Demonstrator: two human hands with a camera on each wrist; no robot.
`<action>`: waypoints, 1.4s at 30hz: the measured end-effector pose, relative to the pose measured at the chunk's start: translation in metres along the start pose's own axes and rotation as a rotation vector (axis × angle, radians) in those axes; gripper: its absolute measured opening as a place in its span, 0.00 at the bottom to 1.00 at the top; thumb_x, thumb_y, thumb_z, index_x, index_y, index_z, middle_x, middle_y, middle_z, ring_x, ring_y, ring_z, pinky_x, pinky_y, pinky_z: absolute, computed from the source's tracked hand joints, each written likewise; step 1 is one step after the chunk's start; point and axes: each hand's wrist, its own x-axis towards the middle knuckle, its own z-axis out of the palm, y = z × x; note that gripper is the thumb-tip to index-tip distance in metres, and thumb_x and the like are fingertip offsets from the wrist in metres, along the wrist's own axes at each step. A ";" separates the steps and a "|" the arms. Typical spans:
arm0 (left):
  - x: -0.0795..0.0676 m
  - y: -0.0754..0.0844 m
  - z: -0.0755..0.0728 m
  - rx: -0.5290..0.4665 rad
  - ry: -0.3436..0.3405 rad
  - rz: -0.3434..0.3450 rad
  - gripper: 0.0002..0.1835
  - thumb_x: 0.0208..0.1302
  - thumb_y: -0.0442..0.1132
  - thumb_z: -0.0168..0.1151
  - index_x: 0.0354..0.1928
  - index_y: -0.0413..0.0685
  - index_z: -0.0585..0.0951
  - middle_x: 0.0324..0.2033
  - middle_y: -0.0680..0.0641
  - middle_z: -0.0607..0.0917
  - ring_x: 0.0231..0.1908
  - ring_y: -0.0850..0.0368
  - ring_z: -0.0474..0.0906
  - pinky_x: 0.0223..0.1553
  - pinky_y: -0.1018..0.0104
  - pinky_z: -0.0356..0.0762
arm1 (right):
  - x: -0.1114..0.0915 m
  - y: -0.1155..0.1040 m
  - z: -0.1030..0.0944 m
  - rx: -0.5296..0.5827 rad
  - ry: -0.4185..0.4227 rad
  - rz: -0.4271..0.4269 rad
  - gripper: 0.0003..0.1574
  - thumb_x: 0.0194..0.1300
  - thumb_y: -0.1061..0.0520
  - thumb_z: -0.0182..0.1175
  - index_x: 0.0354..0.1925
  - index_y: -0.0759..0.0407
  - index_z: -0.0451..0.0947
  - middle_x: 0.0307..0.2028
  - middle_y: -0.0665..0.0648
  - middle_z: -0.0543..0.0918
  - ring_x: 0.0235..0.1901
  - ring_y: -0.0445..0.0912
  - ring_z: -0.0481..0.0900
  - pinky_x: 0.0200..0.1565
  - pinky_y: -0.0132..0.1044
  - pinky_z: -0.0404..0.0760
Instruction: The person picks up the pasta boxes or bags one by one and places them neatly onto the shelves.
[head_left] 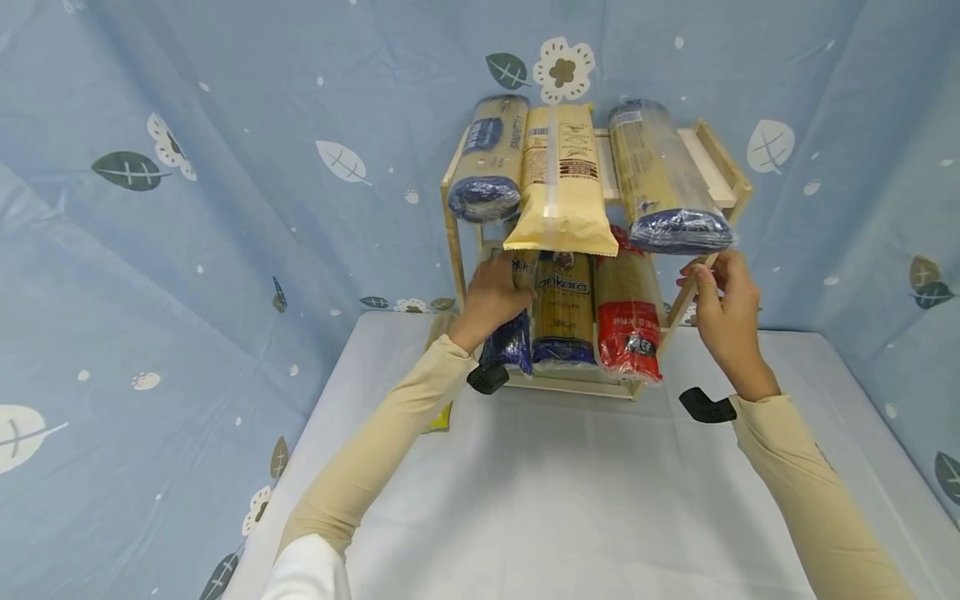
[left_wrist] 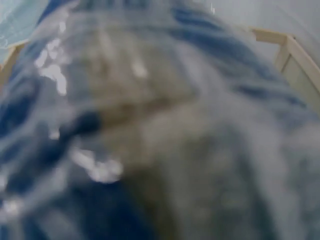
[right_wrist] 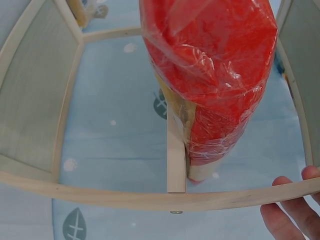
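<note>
In the head view my left hand (head_left: pixel 489 302) grips the upper part of a blue-ended spaghetti pack (head_left: pixel 511 342), which stands at the left of a wooden rack's lower level. Shiny blue wrapping of this pack (left_wrist: pixel 90 200) fills the left wrist view, blurred. On the other side, my right hand (head_left: pixel 727 323) holds the right side post of the wooden rack (head_left: pixel 678 306). The right wrist view shows its fingers (right_wrist: pixel 281 222) around a wooden bar. Beside the gripped pack stand an Ankara spaghetti pack (head_left: pixel 562 312) and a red-wrapped noodle pack (head_left: pixel 628 327).
Across the rack's top lie a blue-ended spaghetti pack (head_left: pixel 491 146), a cream-yellow pack (head_left: pixel 558 179) and another blue-ended pack (head_left: pixel 667 179), overhanging the front. A yellow-cornered packet (head_left: pixel 438 419) lies left of the rack on the white table (head_left: pixel 570 483). Patterned blue cloth (head_left: pixel 360 100) hangs behind.
</note>
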 end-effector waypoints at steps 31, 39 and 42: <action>-0.011 -0.006 -0.006 0.172 -0.363 -0.038 0.32 0.68 0.47 0.57 0.69 0.44 0.62 0.55 0.43 0.74 0.59 0.46 0.66 0.56 0.54 0.68 | 0.000 0.001 -0.001 0.017 0.011 -0.011 0.15 0.73 0.60 0.46 0.53 0.69 0.67 0.37 0.63 0.80 0.35 0.30 0.75 0.34 0.23 0.70; -0.004 -0.011 -0.003 0.161 -0.330 -0.036 0.31 0.69 0.46 0.56 0.70 0.43 0.62 0.41 0.45 0.72 0.41 0.52 0.66 0.41 0.58 0.65 | 0.003 0.001 -0.001 0.009 0.006 -0.010 0.16 0.74 0.59 0.46 0.54 0.68 0.67 0.38 0.64 0.80 0.36 0.29 0.75 0.34 0.21 0.70; -0.005 -0.013 -0.003 0.162 -0.316 -0.033 0.31 0.69 0.45 0.56 0.70 0.43 0.62 0.39 0.46 0.72 0.40 0.52 0.65 0.41 0.59 0.64 | 0.002 0.002 0.000 0.016 0.006 -0.008 0.16 0.74 0.59 0.46 0.53 0.70 0.67 0.37 0.63 0.80 0.35 0.29 0.75 0.34 0.20 0.70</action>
